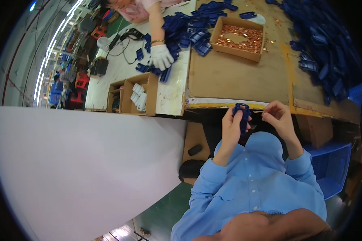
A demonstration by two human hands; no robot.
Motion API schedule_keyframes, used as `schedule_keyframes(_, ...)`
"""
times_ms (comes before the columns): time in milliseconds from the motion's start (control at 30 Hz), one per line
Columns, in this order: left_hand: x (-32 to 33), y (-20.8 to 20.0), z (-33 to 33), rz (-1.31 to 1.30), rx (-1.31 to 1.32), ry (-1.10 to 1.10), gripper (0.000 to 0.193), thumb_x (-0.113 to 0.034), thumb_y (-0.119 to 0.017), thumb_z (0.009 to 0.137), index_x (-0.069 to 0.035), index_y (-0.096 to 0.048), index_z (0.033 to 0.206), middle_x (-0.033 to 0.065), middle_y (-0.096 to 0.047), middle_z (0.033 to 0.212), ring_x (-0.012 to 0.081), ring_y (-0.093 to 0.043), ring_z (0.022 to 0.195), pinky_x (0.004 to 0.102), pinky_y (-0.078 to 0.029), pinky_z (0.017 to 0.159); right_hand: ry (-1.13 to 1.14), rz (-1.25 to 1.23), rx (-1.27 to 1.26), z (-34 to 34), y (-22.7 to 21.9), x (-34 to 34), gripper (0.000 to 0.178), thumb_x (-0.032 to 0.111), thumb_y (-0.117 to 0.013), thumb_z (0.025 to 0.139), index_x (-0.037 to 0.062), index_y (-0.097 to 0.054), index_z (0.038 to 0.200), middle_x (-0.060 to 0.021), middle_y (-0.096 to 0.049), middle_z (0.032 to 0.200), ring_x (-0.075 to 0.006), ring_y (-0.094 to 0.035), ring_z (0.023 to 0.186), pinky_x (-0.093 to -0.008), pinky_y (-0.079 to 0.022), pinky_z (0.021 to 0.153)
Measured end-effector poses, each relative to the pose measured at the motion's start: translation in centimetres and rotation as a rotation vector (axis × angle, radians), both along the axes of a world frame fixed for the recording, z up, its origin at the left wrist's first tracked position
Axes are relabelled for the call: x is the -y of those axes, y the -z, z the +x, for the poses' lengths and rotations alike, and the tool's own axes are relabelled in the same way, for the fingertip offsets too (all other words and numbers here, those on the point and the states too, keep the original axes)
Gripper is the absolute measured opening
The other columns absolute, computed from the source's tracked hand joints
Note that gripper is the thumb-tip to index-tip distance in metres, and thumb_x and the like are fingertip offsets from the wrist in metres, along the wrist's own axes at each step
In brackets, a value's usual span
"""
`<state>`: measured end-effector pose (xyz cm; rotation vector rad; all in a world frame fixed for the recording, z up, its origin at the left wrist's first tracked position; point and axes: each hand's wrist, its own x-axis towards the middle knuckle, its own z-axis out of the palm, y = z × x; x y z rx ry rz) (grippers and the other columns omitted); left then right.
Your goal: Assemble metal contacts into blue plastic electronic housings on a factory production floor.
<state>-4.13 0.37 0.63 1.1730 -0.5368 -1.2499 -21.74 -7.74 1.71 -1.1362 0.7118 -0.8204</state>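
Observation:
A dark blue plastic casing (243, 117) is upright in my left hand (231, 127), the thumb lying across its face. Just to its right, my right hand (278, 117) has thumb and fingertips pinched together on a small copper-coloured piece, apart from the casing. Both hands are in front of my lap at the table's near edge. Beyond them on the table stands a cardboard box (258, 57) holding many small shiny copper pieces (238, 32).
Blue casings heap at the right (330, 48) and far middle (185, 28). A co-worker's white-gloved hand (161, 57) touches casings at left. A cardboard box (151, 96) holds white parts. A blue crate (330, 168) stands at my right, a white panel (84, 168) at my left.

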Motion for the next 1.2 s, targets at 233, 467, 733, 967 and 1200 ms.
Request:
schedule_keyframes(233, -0.9, -0.3, 0.1, 0.039, 0.112, -0.041, 0.022, -0.023, -0.047, 0.102, -0.006, -0.056, 0.110, 0.0071, -0.065, 0.083, 0.0082, -0.058, 0.059, 0.0216, -0.046, 0.052, 0.009, 0.050, -0.006, 0.9, 0.5, -0.7, 0.011, 0.005, -0.065, 0.088, -0.0008, -0.062, 0.097, -0.0028, -0.064, 0.088, -0.0083, -0.060, 0.081, -0.0224, -0.049, 0.075)
schedule_keyframes(467, -1.0, -0.5, 0.1, -0.027, 0.180, -0.035, 0.023, -0.020, -0.047, 0.102, -0.001, -0.056, 0.110, 0.0072, -0.065, 0.082, 0.0081, -0.057, 0.059, 0.0219, -0.046, 0.053, 0.007, -0.055, -0.034, 1.7, -0.4, -0.9, 0.012, 0.002, -0.062, 0.088, -0.0007, -0.061, 0.100, -0.0017, -0.062, 0.091, -0.0069, -0.059, 0.085, -0.0221, -0.048, 0.078)
schedule_keyframes(733, -1.3, -1.1, 0.6, -0.016, 0.245, -0.091, 0.024, -0.024, -0.049, 0.102, -0.002, -0.056, 0.110, 0.0053, -0.065, 0.080, 0.0073, -0.057, 0.059, 0.0214, -0.046, 0.053, -0.092, -0.107, -0.102, 3.9, -2.0, 0.1, 0.007, 0.001, -0.063, 0.089, -0.0008, -0.060, 0.095, -0.0026, -0.063, 0.087, -0.0086, -0.060, 0.080, -0.0226, -0.049, 0.075)
schedule_keyframes(967, -1.4, -1.1, 0.5, -0.034, 0.253, -0.057, 0.021, -0.019, -0.048, 0.101, 0.000, -0.058, 0.107, 0.0056, -0.066, 0.082, 0.0071, -0.058, 0.062, 0.0222, -0.049, 0.055, -0.091, -0.274, -0.194, 4.0, -3.4, -0.9, 0.007, 0.004, -0.063, 0.088, -0.0020, -0.060, 0.092, -0.0039, -0.063, 0.085, -0.0097, -0.060, 0.081, -0.0250, -0.048, 0.076)
schedule_keyframes(1200, -1.2, -1.8, 0.2, -0.036, 0.257, -0.074, 0.020, -0.017, -0.049, 0.101, 0.000, -0.058, 0.108, 0.0046, -0.065, 0.081, 0.0069, -0.058, 0.062, 0.0216, -0.048, 0.055, -0.101, -0.267, -0.228, 3.8, -3.8, -0.9, 0.009, 0.004, -0.064, 0.087, -0.0032, -0.062, 0.091, -0.0051, -0.065, 0.084, -0.0103, -0.062, 0.079, -0.0261, -0.050, 0.074)
